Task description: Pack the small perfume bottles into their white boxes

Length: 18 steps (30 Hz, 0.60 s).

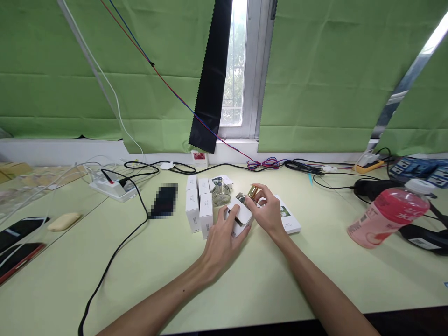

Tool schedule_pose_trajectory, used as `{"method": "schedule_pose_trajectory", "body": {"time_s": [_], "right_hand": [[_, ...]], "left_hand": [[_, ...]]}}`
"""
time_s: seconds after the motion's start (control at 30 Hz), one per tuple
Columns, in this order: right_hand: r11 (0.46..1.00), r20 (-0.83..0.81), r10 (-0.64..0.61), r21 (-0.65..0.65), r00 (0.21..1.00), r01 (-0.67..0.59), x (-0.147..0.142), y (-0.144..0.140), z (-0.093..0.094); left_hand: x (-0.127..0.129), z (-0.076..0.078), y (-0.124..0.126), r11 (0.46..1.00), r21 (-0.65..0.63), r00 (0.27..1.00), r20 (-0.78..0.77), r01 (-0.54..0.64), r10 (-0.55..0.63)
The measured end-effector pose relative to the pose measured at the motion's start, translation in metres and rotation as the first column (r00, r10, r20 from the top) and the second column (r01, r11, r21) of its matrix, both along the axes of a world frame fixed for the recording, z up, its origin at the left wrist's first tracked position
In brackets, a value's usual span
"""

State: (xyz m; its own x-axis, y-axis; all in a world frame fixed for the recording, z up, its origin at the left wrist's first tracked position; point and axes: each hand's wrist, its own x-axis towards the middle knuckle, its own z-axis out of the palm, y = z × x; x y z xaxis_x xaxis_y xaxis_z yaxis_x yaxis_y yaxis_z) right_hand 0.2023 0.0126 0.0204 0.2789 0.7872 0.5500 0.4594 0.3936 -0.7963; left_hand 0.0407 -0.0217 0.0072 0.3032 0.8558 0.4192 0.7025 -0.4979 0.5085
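Note:
My left hand is closed around a small white box whose end flap stands open. My right hand grips a glass perfume bottle by its gold cap, right at the mouth of that box; how much of the bottle sits inside is hidden. Just behind stands another clear glass bottle. Several upright white boxes are lined up to the left of my hands. A flat white box with a green picture lies beside my right hand.
On the right a pink drink bottle stands near black gear. A black cable runs down the left side from a white power strip. Phones lie far left; a pixelated dark patch is left of the boxes.

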Motion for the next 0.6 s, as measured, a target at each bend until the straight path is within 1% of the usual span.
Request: {"method": "schedule_pose_trajectory", "body": {"time_s": [0.33,0.6], "right_hand": [[1.0,-0.009,0.027,-0.015,1.0,-0.027,0.0005,0.0012,-0.0008],[0.998,-0.027,0.041,-0.043,0.999,-0.042,0.0007,0.0023,-0.0008]], "left_hand": [[-0.0006,-0.0005,0.0008,1.0,-0.004,1.0,0.018,-0.001,0.001],[-0.0017,-0.0023,0.0012,1.0,-0.006,1.0,-0.007,-0.006,0.006]]}}
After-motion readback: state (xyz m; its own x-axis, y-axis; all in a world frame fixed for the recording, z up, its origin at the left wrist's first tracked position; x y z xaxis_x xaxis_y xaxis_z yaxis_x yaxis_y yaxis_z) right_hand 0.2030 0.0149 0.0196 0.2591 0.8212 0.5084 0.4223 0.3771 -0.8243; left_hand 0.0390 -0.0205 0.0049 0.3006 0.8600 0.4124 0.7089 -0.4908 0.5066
